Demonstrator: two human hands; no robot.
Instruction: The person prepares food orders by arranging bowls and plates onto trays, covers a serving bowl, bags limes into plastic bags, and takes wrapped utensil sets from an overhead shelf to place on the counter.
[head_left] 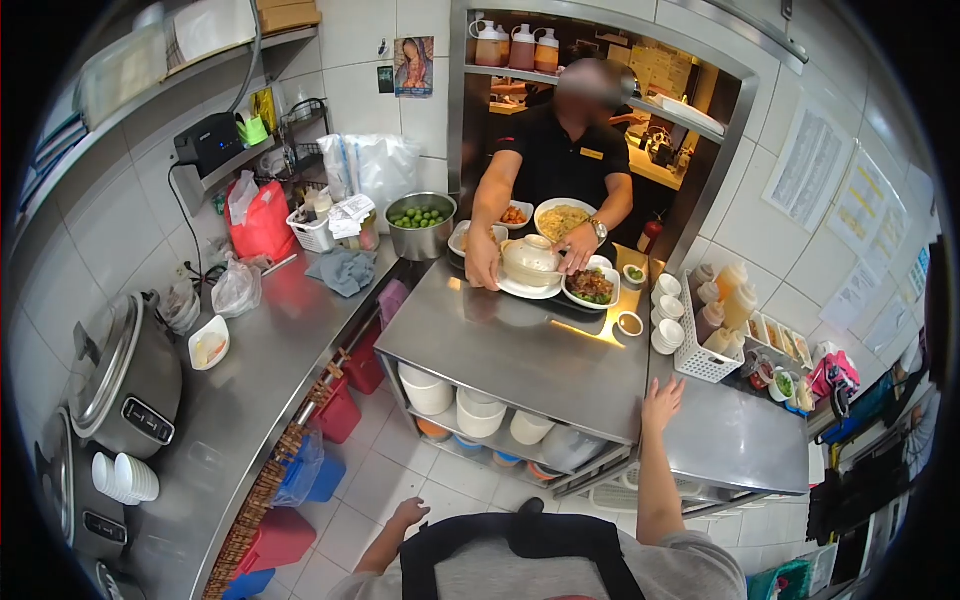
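head view: tiled kitchen, steel pass counter (520,350) under a serving window. right hand (662,402) raised at the counter's near edge, fingers spread, holding nothing. left hand (408,513) low over the floor, loosely curled, empty. co-worker's hands on a lidded white bowl (530,260) — far side, plated dishes beside it.

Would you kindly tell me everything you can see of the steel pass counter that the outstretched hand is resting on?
The steel pass counter is a brushed, reflective metal table below the serving window. The right hand rests open on its near right edge. At its far end stand plated dishes, with a co-worker's hands on a white lidded bowl. A lower shelf holds white bowls. A white basket of cups and squeeze bottles sits at its right side.
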